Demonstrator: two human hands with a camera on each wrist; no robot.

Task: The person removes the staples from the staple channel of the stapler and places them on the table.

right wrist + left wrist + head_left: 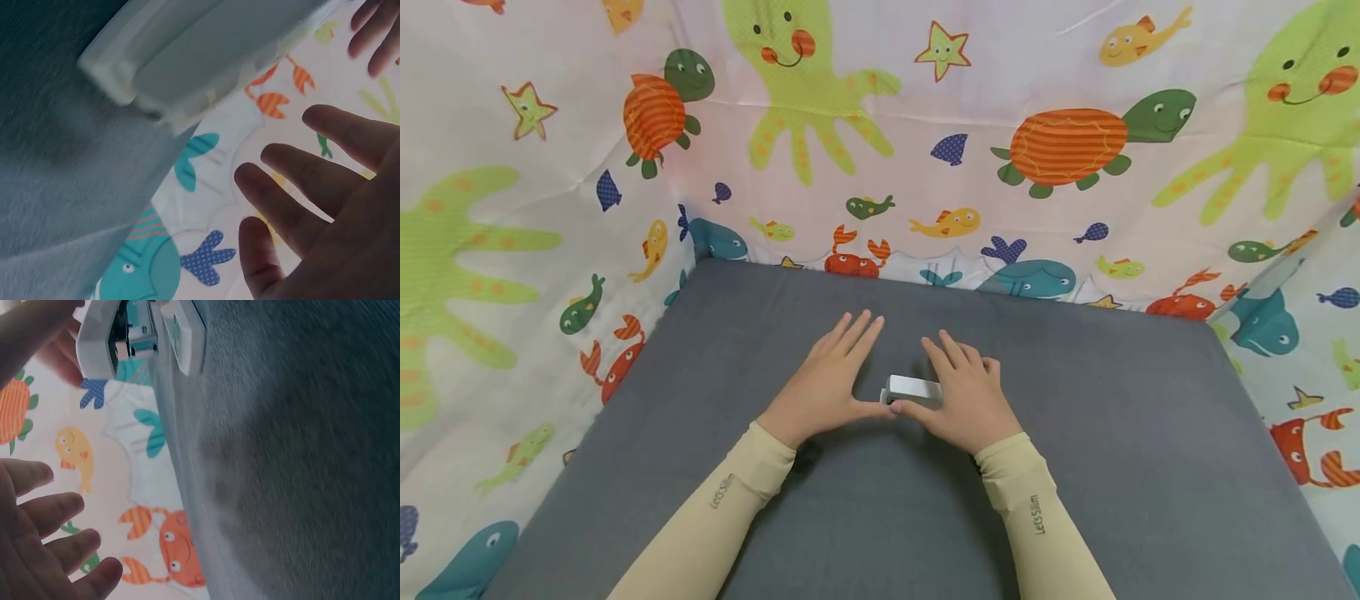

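Note:
A white stapler (913, 388) is between the two hands at the middle of the grey surface. In the left wrist view its front end (142, 337) faces the camera, with metal parts between the upper arm and the base. The long side of the stapler (200, 56) fills the top of the right wrist view. My left hand (831, 379) is spread, its thumb reaching to the stapler's left end. My right hand (966, 390) overlaps the stapler's right end in the head view, thumb along the near side. Fingers (300, 219) of the right hand stretch out apart from the stapler.
The grey cloth-covered surface (1112, 467) spreads around both hands. A curtain (925, 183) printed with sea animals stands along the back and both sides. Pale sleeves (1045, 517) cover the forearms.

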